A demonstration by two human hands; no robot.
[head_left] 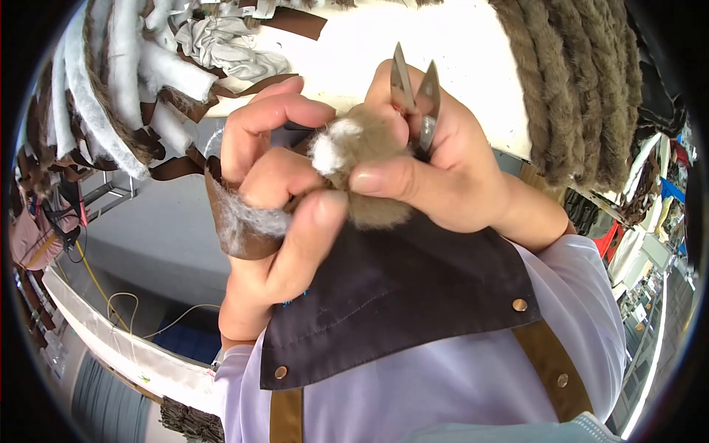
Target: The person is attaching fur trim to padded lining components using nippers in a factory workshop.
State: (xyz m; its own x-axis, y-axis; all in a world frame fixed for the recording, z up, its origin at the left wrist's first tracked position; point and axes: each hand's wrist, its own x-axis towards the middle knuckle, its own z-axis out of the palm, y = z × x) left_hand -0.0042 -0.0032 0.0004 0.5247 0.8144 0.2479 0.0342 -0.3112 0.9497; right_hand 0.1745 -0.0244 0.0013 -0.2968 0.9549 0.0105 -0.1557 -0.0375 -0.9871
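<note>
My left hand [284, 221] is closed on the brown fur piece [380, 210], its thumb and bent fingers at the piece's left side. White stuffing [329, 155] shows at the top of the fur. A brown strip [229, 229] with loose grey-white fibres trails over my left palm. My right hand [450, 170] pinches the same fur piece with its thumb, while a pair of pointed metal snips [413, 103] is held in its fingers, blades pointing up and away from me. The handles of the snips are mostly hidden.
White worktable [428, 29] ahead, with brown fur lengths [569, 96] at right, white-padded brown strips [118, 74] at left and crumpled pale cloth [225, 48] at back. A dark apron [399, 310] covers my front. Below left, a curved white edge [118, 340] and thin cables.
</note>
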